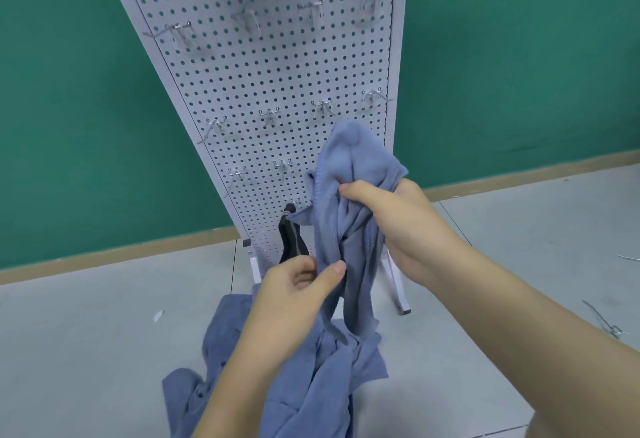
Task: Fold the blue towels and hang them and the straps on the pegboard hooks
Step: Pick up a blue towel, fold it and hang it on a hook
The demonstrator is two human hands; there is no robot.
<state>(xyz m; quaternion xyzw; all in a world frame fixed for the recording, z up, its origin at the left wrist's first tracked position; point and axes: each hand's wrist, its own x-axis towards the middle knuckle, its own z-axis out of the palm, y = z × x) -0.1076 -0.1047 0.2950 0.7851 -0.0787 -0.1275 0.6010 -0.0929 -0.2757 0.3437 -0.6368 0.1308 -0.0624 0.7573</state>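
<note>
A crumpled blue towel (349, 202) hangs in the air before the white pegboard (263, 73). My right hand (394, 226) grips its bunched upper part. Lower down, my left hand (294, 295) pinches an edge of the same towel between thumb and fingers. More blue towels (311, 385) lie heaped on the floor under my arms. A black strap (290, 236) hangs from a low hook (292, 202) on the pegboard, partly hidden by the towel. The other metal hooks (270, 115) on the board are bare.
The pegboard stands on white feet (401, 302) on a grey floor, against a green wall. Loose metal hooks (609, 326) lie on the floor at the right. A small white scrap (158, 315) lies at the left.
</note>
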